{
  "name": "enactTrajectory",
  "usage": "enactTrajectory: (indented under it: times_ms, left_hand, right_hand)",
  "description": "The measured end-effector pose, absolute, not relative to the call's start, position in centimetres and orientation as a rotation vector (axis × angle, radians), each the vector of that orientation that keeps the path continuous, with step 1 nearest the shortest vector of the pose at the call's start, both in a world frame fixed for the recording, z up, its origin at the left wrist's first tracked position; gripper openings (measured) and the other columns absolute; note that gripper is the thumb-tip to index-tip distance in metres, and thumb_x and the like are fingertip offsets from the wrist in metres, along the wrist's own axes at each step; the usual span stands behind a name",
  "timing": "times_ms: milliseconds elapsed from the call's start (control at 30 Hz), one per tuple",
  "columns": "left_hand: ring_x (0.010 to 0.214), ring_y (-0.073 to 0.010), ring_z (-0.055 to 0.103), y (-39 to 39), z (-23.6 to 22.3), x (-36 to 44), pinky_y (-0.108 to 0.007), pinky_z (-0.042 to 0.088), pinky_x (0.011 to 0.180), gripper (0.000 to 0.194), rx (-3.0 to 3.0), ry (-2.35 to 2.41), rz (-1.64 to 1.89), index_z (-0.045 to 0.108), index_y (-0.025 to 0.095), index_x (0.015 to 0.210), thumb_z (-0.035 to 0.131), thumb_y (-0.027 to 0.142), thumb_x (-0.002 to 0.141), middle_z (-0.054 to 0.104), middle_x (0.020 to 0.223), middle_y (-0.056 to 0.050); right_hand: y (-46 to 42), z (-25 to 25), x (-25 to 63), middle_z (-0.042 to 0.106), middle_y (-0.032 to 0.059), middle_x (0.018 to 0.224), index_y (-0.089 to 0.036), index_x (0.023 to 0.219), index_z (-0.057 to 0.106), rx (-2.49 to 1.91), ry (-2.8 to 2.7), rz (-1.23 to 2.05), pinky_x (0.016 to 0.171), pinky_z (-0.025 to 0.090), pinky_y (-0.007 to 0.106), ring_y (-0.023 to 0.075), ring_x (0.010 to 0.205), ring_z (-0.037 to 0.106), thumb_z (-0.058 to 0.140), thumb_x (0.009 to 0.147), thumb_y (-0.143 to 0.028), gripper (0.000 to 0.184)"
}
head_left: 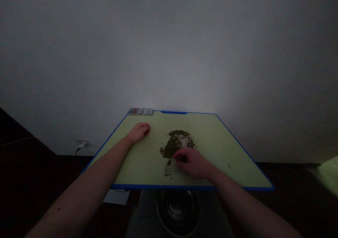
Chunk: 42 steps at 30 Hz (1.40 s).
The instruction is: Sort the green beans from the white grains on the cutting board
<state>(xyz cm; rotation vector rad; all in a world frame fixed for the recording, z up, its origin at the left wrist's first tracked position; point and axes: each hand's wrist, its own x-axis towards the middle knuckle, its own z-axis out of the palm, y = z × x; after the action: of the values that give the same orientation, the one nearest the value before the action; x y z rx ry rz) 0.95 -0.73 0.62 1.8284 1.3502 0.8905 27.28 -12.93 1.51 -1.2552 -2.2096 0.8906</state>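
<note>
A loose spread of small green grains, like mung beans [173, 144], lies on a pale yellow-green tabletop [211, 136] with a blue edge. A paler patch of whitish grains [184, 141] shows within it. At the near edge of the spread is my right hand [194, 162], its fingers curled and thumb drawn in; what they hold, if anything, is too dark to make out. Just left of these fingertips is a faint, clear curved thing [167, 168] with a few grains by it. My left hand [139, 132] rests closed on the tabletop, apart from the grains.
Below the table's front edge sits a shiny metal bowl [179, 210] on a dark surface. A blurred-out strip [141, 111] lies at the far left corner. A small dark sliver [229, 166] is on the right. Behind stands a plain wall [174, 55] with a plug [81, 145] low on the left.
</note>
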Motion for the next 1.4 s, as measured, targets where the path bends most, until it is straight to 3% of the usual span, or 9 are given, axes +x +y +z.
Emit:
enactTrajectory:
  times_ms: [1033, 1400]
  left_hand:
    - [0.045, -0.0100, 0.037, -0.4, 0.3, 0.7, -0.023, 0.029, 0.046, 0.025, 1.856, 1.330, 0.887, 0.045, 0.017, 0.051, 0.040, 0.033, 0.070, 0.040, 0.045, 0.003]
    - [0.043, -0.0102, 0.037, -0.8, 0.6, 1.0, -0.024, 0.029, 0.044, 0.027, 1.838, 1.362, 0.882, 0.045, 0.018, 0.051, 0.040, 0.036, 0.071, 0.040, 0.043, 0.003]
  right_hand:
    - [-15.3, 1.9, 29.4, 0.062, 0.0012, 0.071, -0.016, 0.090, 0.064, -1.292, -2.171, 1.087, 0.059, 0.043, 0.022, 0.0117, 0.065, 0.055, 0.055, 0.069, -0.014, 0.023]
    - [-14.6, 2.7, 26.0, 0.067, 0.0013, 0.083, -0.020, 0.091, 0.067, -1.151, -2.148, 1.040, 0.067, 0.044, 0.023, 0.0129, 0.074, 0.059, 0.054, 0.073, -0.016, 0.022]
